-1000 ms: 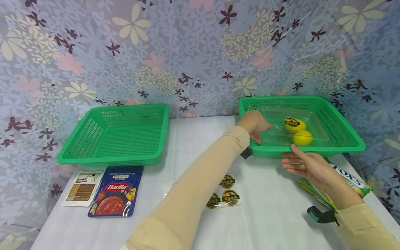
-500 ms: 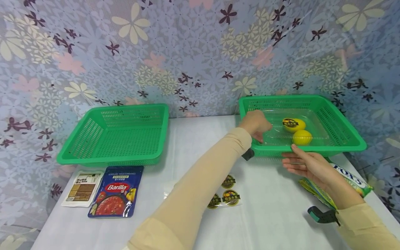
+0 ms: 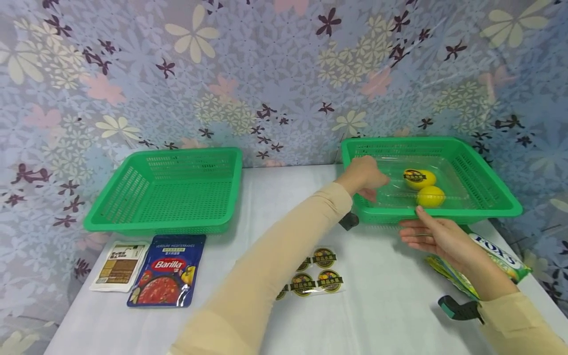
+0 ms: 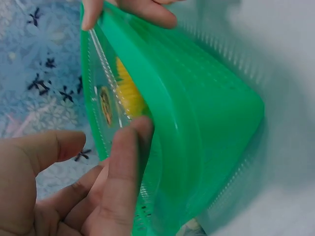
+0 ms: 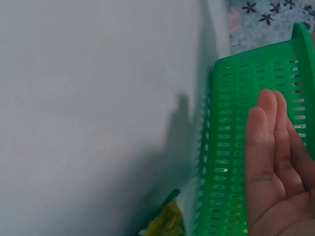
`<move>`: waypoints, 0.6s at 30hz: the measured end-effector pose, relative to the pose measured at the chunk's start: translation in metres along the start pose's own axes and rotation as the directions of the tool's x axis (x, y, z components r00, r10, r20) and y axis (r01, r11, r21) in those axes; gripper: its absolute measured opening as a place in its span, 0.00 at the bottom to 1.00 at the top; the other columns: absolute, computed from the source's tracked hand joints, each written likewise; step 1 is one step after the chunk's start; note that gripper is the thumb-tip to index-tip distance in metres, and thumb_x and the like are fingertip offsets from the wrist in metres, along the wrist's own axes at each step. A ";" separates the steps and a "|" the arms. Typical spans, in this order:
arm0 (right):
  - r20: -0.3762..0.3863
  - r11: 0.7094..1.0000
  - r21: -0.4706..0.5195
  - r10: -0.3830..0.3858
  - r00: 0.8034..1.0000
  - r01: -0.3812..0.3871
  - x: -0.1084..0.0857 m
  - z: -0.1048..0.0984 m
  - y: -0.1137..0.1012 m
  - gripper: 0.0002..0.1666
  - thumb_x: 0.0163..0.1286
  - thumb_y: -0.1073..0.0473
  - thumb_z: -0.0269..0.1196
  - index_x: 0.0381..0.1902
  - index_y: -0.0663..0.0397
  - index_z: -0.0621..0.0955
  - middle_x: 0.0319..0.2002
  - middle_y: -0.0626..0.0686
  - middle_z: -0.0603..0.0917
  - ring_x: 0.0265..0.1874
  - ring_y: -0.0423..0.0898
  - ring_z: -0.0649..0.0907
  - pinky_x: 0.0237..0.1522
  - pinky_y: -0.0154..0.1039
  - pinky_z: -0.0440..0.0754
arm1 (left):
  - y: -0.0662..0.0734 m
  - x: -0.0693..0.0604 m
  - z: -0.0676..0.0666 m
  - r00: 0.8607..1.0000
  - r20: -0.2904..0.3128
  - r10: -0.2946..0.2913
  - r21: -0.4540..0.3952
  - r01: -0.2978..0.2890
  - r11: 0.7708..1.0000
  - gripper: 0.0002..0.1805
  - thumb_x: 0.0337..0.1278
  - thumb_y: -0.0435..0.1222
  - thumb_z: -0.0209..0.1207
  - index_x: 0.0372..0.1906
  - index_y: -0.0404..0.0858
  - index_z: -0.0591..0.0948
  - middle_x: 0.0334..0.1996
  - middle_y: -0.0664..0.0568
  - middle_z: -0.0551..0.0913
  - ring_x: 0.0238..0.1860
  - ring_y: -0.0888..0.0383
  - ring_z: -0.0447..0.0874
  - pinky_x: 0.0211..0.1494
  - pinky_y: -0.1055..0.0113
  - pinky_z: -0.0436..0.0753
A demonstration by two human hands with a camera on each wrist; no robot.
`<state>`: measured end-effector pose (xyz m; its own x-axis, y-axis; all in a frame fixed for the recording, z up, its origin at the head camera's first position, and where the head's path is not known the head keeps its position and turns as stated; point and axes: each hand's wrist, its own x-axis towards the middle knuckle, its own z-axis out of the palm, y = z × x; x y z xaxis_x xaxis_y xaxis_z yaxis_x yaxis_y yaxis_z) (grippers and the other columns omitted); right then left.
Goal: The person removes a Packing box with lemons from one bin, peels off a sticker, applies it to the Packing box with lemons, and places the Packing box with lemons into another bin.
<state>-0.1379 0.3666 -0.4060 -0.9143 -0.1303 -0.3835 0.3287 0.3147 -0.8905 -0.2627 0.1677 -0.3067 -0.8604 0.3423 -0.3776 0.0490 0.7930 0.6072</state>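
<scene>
Two yellow lemons [image 3: 431, 196], one bearing a black-and-gold sticker [image 3: 415, 176], sit in a clear plastic container [image 3: 396, 191] inside the right green basket [image 3: 492, 187]. My left hand [image 3: 366, 175] reaches over that basket's left end, its fingers at the container's left side; in the left wrist view, thumb and index finger [image 4: 125, 169] stand apart. My right hand [image 3: 437, 236] is at the basket's front, thumb at the rim. Its fingers [image 5: 263, 147] lie straight along the outer wall in the right wrist view.
Another green basket [image 3: 186, 197] stands at the left. Before it lie a blue Barilla pouch [image 3: 166, 271] and a white-and-brown packet [image 3: 120, 266]. A sticker sheet [image 3: 315, 281] lies mid-table, partly under my left arm. A green FOX'S packet [image 3: 499, 256] lies beneath my right forearm.
The clear container has settled slightly lower in the basket, and the stickered lemon has shifted a little. Both hands stay almost in place; the head view has moved slightly.
</scene>
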 end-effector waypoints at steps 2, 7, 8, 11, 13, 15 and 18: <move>0.010 0.999 -0.053 -0.002 1.000 0.003 -0.001 0.002 -0.004 0.50 0.88 0.33 0.39 0.77 0.78 0.66 0.52 0.44 0.91 0.49 0.37 0.91 0.55 0.34 0.92 | -0.005 -0.004 -0.002 0.997 -0.005 0.072 0.014 -0.072 0.997 0.22 0.79 0.46 0.62 0.68 0.43 0.80 0.41 0.52 0.91 0.31 0.58 0.94 0.36 0.72 0.93; 0.030 0.985 -0.170 -0.015 0.999 0.020 -0.003 0.009 -0.015 0.45 0.90 0.37 0.42 0.75 0.77 0.70 0.56 0.55 0.90 0.49 0.40 0.91 0.54 0.36 0.92 | -0.024 -0.014 -0.014 0.952 0.005 0.306 0.107 -0.304 0.947 0.28 0.81 0.45 0.60 0.17 0.41 0.76 0.14 0.53 0.81 0.26 0.61 0.92 0.26 0.75 0.88; 0.030 0.982 -0.188 -0.019 0.999 0.024 -0.003 0.011 -0.017 0.44 0.90 0.38 0.43 0.74 0.76 0.71 0.57 0.57 0.90 0.49 0.40 0.91 0.54 0.36 0.93 | -0.028 -0.016 -0.017 0.934 0.007 0.356 0.132 -0.354 0.926 0.32 0.81 0.45 0.60 0.13 0.42 0.72 0.11 0.54 0.77 0.21 0.62 0.89 0.24 0.76 0.84; 0.023 0.967 -0.253 -0.031 0.999 0.036 -0.004 0.016 -0.024 0.43 0.89 0.38 0.45 0.73 0.75 0.73 0.57 0.62 0.89 0.50 0.43 0.91 0.54 0.38 0.93 | -0.044 -0.026 -0.024 0.873 0.000 0.488 0.209 -0.477 0.854 0.31 0.81 0.44 0.60 0.12 0.46 0.73 0.10 0.57 0.73 0.15 0.65 0.76 0.22 0.76 0.74; 0.017 0.951 -0.303 -0.052 0.998 0.055 -0.006 0.020 -0.029 0.42 0.89 0.38 0.46 0.71 0.74 0.75 0.57 0.63 0.89 0.50 0.47 0.91 0.54 0.39 0.93 | -0.055 -0.034 -0.029 0.843 -0.015 0.538 0.254 -0.517 0.817 0.24 0.80 0.45 0.61 0.20 0.47 0.81 0.17 0.60 0.80 0.18 0.67 0.73 0.32 0.75 0.78; 0.007 0.932 -0.353 -0.077 0.997 0.074 -0.008 0.023 -0.034 0.41 0.89 0.38 0.47 0.71 0.71 0.77 0.58 0.64 0.89 0.52 0.50 0.91 0.54 0.40 0.93 | -0.066 -0.043 -0.033 0.815 -0.026 0.579 0.288 -0.548 0.785 0.15 0.80 0.44 0.61 0.33 0.46 0.88 0.28 0.59 0.88 0.26 0.67 0.80 0.48 0.71 0.85; -0.007 0.907 -0.407 -0.116 0.993 0.104 -0.011 0.028 -0.041 0.39 0.88 0.37 0.49 0.71 0.68 0.78 0.59 0.64 0.89 0.55 0.53 0.91 0.55 0.42 0.93 | -0.084 -0.057 -0.041 0.800 -0.028 0.600 0.284 -0.569 0.772 0.12 0.79 0.44 0.61 0.51 0.42 0.89 0.45 0.53 0.93 0.42 0.63 0.90 0.62 0.65 0.87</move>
<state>-0.1348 0.3287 -0.3716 -0.9479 -0.1597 -0.2755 0.1071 0.6549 -0.7481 -0.2384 0.0607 -0.3075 -0.6727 0.7354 0.0815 0.6716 0.5606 0.4845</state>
